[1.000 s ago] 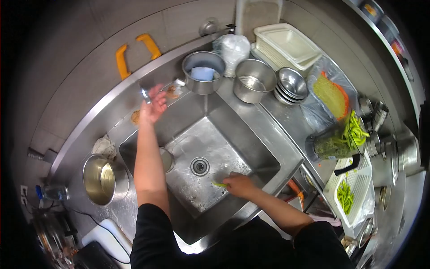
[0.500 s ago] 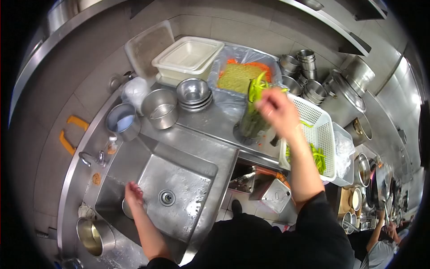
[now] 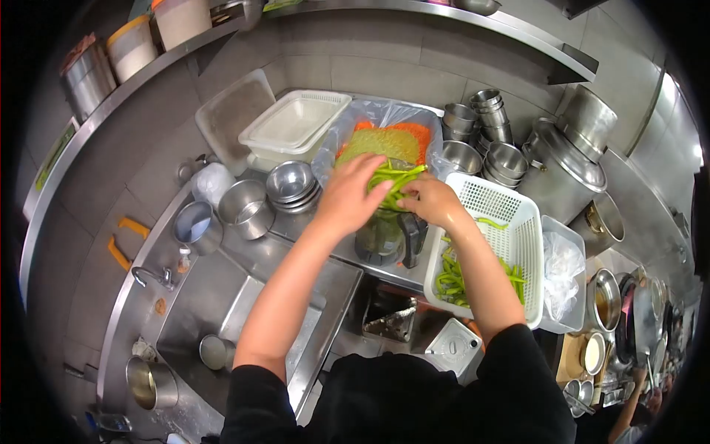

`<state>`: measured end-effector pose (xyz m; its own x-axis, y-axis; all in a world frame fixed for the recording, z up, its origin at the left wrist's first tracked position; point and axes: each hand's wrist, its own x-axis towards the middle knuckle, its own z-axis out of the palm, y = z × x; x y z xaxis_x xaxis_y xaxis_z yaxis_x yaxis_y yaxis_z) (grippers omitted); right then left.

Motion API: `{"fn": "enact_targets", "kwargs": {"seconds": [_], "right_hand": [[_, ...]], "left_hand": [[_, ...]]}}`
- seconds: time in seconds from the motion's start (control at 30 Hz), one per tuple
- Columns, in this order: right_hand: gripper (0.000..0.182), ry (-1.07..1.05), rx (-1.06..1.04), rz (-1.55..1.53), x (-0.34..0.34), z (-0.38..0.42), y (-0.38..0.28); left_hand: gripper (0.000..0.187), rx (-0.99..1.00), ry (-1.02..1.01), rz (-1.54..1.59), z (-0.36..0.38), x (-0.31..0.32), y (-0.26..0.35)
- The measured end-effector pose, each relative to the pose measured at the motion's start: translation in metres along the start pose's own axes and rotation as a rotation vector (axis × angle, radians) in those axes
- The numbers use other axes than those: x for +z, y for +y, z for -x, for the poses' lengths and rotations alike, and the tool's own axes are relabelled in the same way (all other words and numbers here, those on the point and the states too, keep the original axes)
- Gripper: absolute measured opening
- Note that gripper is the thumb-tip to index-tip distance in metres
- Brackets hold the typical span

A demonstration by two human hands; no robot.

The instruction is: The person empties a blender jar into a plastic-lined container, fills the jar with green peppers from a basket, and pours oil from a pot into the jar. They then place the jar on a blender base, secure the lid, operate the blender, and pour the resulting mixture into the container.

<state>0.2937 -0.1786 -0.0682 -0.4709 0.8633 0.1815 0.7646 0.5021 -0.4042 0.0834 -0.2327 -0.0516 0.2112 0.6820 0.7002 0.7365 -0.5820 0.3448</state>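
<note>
Long green peppers (image 3: pixel 397 176) stick up in a bunch from the mouth of a clear blender jug (image 3: pixel 379 238) with a black handle. My left hand (image 3: pixel 349 196) curves around the bunch from the left, its fingertips against the peppers. From the right, my right hand (image 3: pixel 433 198) grips the same bunch with bent fingers, just above the jug handle. Part of the jug's rim is hidden by hands and peppers. More green peppers lie in a white perforated basket (image 3: pixel 526 214) beneath and beside my right forearm.
Behind the jug is a bag-lined tub (image 3: pixel 436 122) of orange and yellow-green food. Steel bowls (image 3: pixel 290 183) and a pot (image 3: pixel 245 211) stand left, beside the sink (image 3: pixel 185 311). Stacked steel cups (image 3: pixel 489 111) and a large lidded pot (image 3: pixel 566 166) are at right. A co-worker's arm (image 3: pixel 629 403) shows far right.
My left hand has moved from over the sink up to the peppers at the jug. My right hand has lowered slightly onto the bunch. The camera view has shifted.
</note>
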Motion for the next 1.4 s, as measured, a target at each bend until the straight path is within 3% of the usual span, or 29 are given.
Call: {"fn": "enact_targets", "kwargs": {"seconds": [0.07,0.1,0.13,0.23,0.33,0.43,0.57,0.63,0.67,0.77,0.87,0.93,0.97,1.03,1.1,1.13,1.2,1.23,1.33,1.4], "right_hand": [[0.024,0.329,-0.107,-0.216,-0.011,0.021,0.004],[0.027,0.383,-0.048,-0.312,-0.011,0.033,0.009],[0.027,0.384,-0.047,-0.314,-0.007,0.043,0.015],[0.035,0.310,0.135,-0.487,0.016,0.073,0.031],[0.049,0.210,0.148,-0.590,0.047,0.085,0.025],[0.065,0.131,0.262,-0.552,0.064,0.084,0.011],[0.063,0.206,0.258,-0.617,0.092,0.069,0.017],[0.056,0.341,0.275,-0.846,0.104,0.066,0.013],[0.056,0.332,0.274,-0.847,0.109,0.065,0.011],[0.042,0.566,0.316,-0.825,0.114,0.055,0.002],[0.040,0.593,0.280,-0.789,0.109,0.053,0.002],[0.039,0.538,0.328,-0.895,0.104,0.052,0.004],[0.041,0.562,0.290,-0.868,0.101,0.053,0.006],[0.046,0.553,0.248,-0.824,0.090,0.058,0.004],[0.050,0.473,0.211,-0.819,0.077,0.063,-0.001],[0.051,0.426,0.179,-0.839,0.074,0.064,-0.008],[0.048,0.371,0.029,-0.945,0.054,0.075,-0.043],[0.047,0.333,-0.031,-1.001,0.055,0.077,-0.053],[0.029,0.250,-0.227,-1.083,0.070,0.087,-0.108],[0.025,0.081,-0.240,-1.189,0.084,0.102,-0.159]], "left_hand": [[0.047,0.030,-0.058,-0.027,-0.029,0.033,-0.003],[0.049,0.045,-0.121,-0.044,-0.038,0.049,-0.007],[0.049,0.046,-0.124,-0.045,-0.045,0.060,-0.010],[0.047,0.051,-0.386,-0.128,-0.064,0.089,-0.018],[0.039,-0.039,-0.473,-0.118,-0.068,0.083,-0.002],[0.031,-0.001,-0.438,-0.194,-0.065,0.083,0.003],[0.024,-0.032,-0.533,-0.247,-0.062,0.075,0.004],[0.023,-0.053,-0.660,-0.287,-0.058,0.076,0.001],[0.023,-0.062,-0.659,-0.287,-0.058,0.080,-0.001],[0.025,-0.104,-0.797,-0.419,-0.072,0.085,-0.001],[0.034,-0.098,-0.901,-0.253,-0.071,0.070,0.005],[0.041,-0.175,-0.445,0.234,-0.057,0.043,0.006],[0.041,-0.204,-0.433,0.221,-0.048,0.027,0.006],[0.044,-0.212,-0.088,0.289,-0.026,-0.017,0.017],[0.038,-0.367,0.055,0.403,0.017,-0.051,0.031],[0.036,-0.432,0.125,0.414,0.044,-0.064,0.036],[0.035,-0.342,0.188,0.328,0.110,-0.078,0.039],[0.035,-0.240,0.251,0.142,0.131,-0.089,0.057],[0.034,-0.446,0.530,-0.010,0.208,-0.122,0.102],[0.033,-0.505,0.615,-0.066,0.265,-0.150,0.125]]}}
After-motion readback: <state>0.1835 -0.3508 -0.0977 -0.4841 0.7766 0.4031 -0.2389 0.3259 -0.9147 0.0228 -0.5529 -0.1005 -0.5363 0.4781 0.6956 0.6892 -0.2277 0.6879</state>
